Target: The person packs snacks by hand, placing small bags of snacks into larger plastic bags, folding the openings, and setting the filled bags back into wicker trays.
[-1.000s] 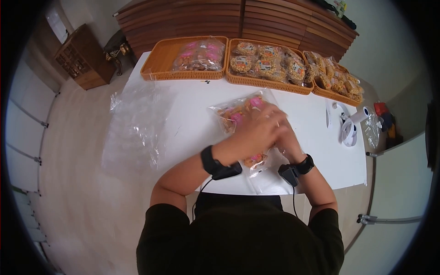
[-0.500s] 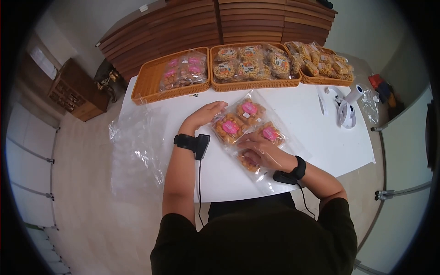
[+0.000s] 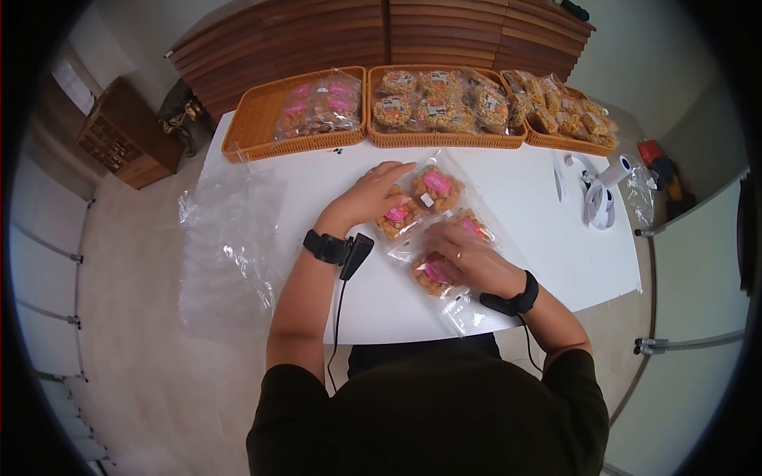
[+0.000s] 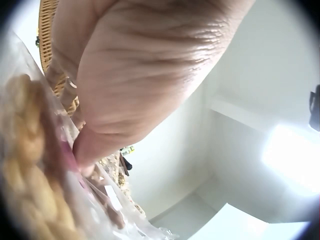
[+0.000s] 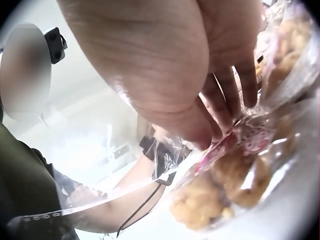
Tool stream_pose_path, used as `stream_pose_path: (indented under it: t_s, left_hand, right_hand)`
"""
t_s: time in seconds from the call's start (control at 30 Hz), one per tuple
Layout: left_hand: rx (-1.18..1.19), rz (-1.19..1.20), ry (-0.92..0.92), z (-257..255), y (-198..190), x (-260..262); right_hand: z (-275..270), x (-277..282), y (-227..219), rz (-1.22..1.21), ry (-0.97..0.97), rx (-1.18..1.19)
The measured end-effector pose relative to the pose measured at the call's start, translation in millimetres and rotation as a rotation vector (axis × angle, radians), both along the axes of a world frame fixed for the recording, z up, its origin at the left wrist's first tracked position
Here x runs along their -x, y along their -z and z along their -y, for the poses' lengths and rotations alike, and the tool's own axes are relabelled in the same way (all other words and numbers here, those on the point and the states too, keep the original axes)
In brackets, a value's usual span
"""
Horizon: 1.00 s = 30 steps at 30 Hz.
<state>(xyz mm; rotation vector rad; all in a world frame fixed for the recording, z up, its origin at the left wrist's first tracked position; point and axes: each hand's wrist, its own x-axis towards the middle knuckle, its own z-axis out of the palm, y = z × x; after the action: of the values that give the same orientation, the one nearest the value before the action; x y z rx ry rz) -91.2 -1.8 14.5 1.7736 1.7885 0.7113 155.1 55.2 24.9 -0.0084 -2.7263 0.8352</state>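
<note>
A large clear plastic bag [image 3: 460, 319] lies flat on the white table, with several golden, knobbly snack packs [image 3: 441, 184] with pink labels inside. Over the left pack [image 3: 394, 226] rests my left hand [image 3: 367, 197], fingers extended towards the bag's far end. In the left wrist view its thumb touches the film by the pink label [image 4: 68, 156]. My right hand [image 3: 475, 258] presses its fingertips and thumb down on the nearest pack [image 3: 429, 278] through the film. The right wrist view shows those fingers [image 5: 227, 95] fairly straight, touching by the label. Part of the right-hand pack is hidden under this hand.
Along the back edge stand three wicker trays: the left tray [image 3: 250, 131] holds pink-labelled packs, the middle tray [image 3: 444, 141] and right tray [image 3: 571, 145] bagged snacks. An empty-looking plastic sheet [image 3: 230, 246] hangs over the left edge. White label rolls [image 3: 599, 208] sit at right.
A second ago both hands overlapped above the bag. They have since parted: the left has come down on the left pack, the right on the nearest pack.
</note>
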Motion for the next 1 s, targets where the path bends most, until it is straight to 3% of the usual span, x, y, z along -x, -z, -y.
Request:
stream_pose_path:
  t_s: [0.03,0.17,0.27,0.33,0.47,0.57,0.7,0.77,0.87,1.0]
  left_hand:
    - [-0.125,-0.106,0.015,0.2,-2.4,-6.8]
    - [-0.234,-0.229,0.115,-3.0,-3.1,-48.4]
    - [-0.199,-0.517,0.099,0.7,10.8,-65.5]
    - [-0.211,-0.537,0.108,0.2,11.0,-64.1]
    - [-0.236,-0.590,0.132,-2.9,8.6,-57.5]
    - [-0.166,-0.523,0.141,-6.9,3.7,-55.5]
    - [-0.187,-0.522,0.048,-11.3,1.4,-52.2]
    - [-0.108,-0.501,-0.058,-12.5,6.5,-47.8]
    - [-0.115,-0.386,-0.014,-13.7,11.0,-42.1]
    - [-0.132,-0.520,-0.004,-6.6,4.0,-54.0]
  right_hand:
    - [-1.8,-3.3,0.3,0.003,0.008,0.004]
    - [-4.6,-24.5,-5.4,0.002,0.038,-0.168]
    - [-2.2,-59.6,-41.4,0.003,-0.029,-0.044]
    - [-11.5,-90.7,-55.5,0.294,-0.126,0.287]
    - [-23.6,-121.4,-64.7,0.348,0.007,0.381]
    - [-5.2,-113.6,-35.7,0.281,-0.079,0.217]
    - [8.4,-94.2,0.9,0.207,-0.275,0.193]
    - [14.4,-80.6,6.5,0.161,-0.268,0.168]
    - [20.0,-58.2,16.5,0.092,-0.199,0.106]
    - [21.9,-45.5,22.3,0.044,-0.158,0.014]
